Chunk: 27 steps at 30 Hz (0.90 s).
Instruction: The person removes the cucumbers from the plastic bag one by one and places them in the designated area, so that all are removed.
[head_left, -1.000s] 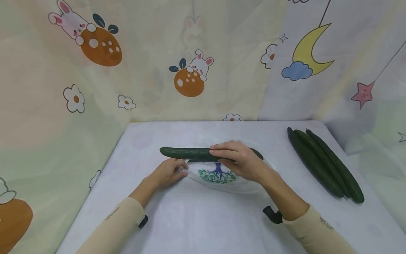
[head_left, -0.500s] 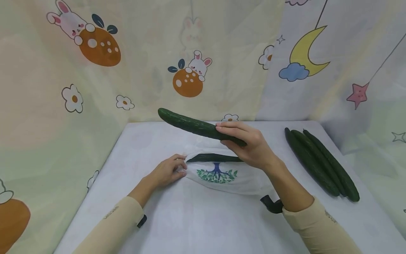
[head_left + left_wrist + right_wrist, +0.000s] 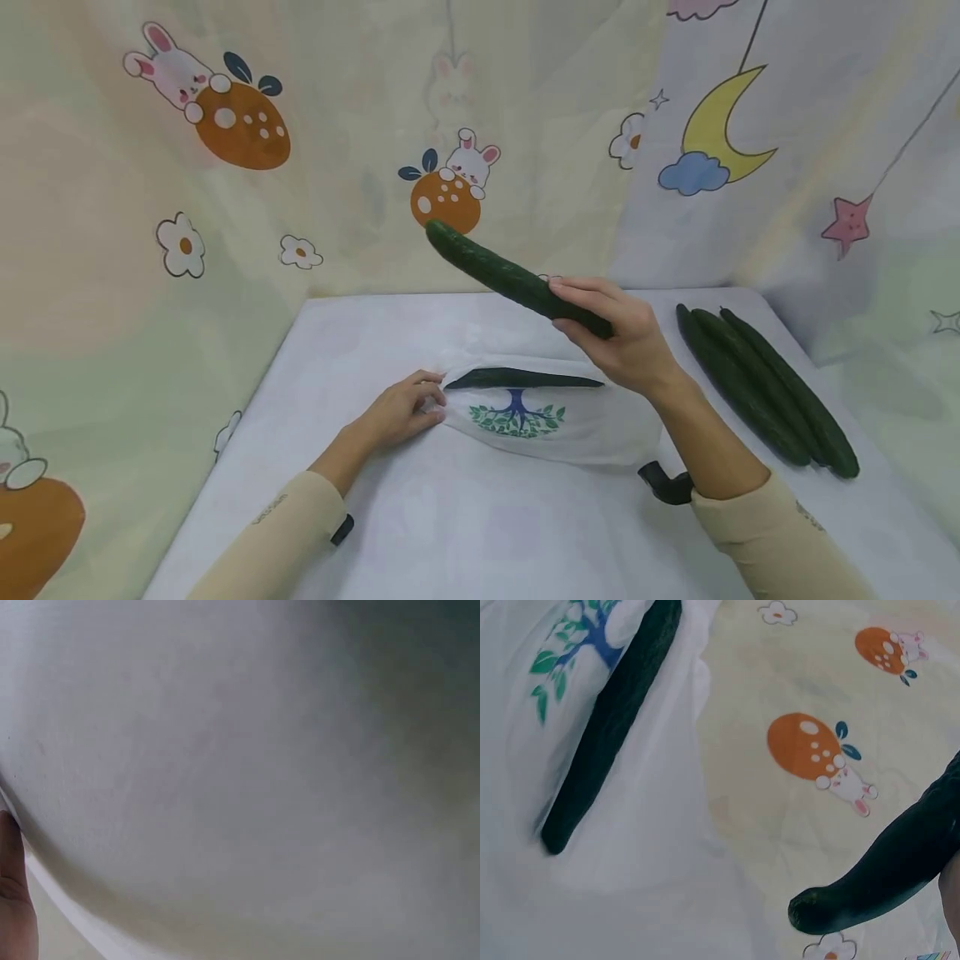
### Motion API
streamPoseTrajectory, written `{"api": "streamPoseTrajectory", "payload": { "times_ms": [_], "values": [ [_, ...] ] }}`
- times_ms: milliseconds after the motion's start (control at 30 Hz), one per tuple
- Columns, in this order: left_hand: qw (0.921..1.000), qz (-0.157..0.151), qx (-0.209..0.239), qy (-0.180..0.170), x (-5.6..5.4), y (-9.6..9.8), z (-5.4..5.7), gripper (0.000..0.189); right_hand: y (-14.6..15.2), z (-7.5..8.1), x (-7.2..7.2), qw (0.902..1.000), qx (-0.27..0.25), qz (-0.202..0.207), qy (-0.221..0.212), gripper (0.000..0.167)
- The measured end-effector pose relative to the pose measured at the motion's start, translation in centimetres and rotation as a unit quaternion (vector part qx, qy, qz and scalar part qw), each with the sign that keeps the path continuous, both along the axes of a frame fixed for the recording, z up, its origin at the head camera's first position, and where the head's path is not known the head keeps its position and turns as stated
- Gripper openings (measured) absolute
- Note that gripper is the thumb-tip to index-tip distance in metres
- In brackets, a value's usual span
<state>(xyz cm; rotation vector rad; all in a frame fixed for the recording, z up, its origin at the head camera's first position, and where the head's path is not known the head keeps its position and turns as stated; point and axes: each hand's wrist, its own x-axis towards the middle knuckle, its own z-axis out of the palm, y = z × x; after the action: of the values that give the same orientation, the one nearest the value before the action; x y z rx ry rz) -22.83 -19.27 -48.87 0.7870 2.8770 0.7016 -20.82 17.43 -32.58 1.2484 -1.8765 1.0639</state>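
A green cucumber [image 3: 517, 279] slants up to the left in my right hand [image 3: 622, 333], which grips it near its lower end above the table. Its blunt end also shows in the right wrist view. Below lies a white cloth bag [image 3: 592, 429] with a blue and green tree print. A second cucumber [image 3: 525, 378] lies lengthwise along the bag's upper part; whether it is inside or on top I cannot tell. My left hand [image 3: 405, 408] pinches the bag's left end. The left wrist view shows mostly white cloth, with one finger [image 3: 13, 892] at its edge.
Three more cucumbers [image 3: 765, 387] lie side by side at the table's right. The white-covered table [image 3: 465, 533] reaches back to a patterned cloth backdrop [image 3: 337, 150] with rabbits, flowers and a moon. More backdrop hangs along both sides.
My right hand has raised one cucumber off the bag, moved it slightly right and tilted its far end upward. The cucumber beneath is now uncovered. My left hand stays at the bag's end.
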Motion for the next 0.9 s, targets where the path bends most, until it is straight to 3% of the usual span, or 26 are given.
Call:
{"api": "streamPoseTrajectory", "payload": {
  "times_ms": [300, 600, 733, 900],
  "values": [
    [0.9999, 0.012, 0.001, 0.002, 0.2, 0.1, -0.2, 0.014, 4.7, -1.3, 0.4, 0.9961, -0.026, -0.081, -0.024, 0.065],
    [1.0, 0.007, -0.003, 0.004, -0.1, -0.1, 0.1, 0.014, 7.2, -3.7, 0.5, 0.9898, -0.068, -0.119, -0.039, 0.059],
    [1.0, 0.005, -0.001, 0.007, -0.1, -0.1, -0.1, 0.014, 7.5, -4.2, 1.3, 0.9813, -0.082, -0.165, -0.055, 0.06],
    [0.9998, -0.003, 0.007, 0.017, -0.1, 0.2, -0.2, 0.013, 8.2, -4.6, 2.7, 0.9619, -0.093, -0.238, -0.098, 0.055]
  ]
}}
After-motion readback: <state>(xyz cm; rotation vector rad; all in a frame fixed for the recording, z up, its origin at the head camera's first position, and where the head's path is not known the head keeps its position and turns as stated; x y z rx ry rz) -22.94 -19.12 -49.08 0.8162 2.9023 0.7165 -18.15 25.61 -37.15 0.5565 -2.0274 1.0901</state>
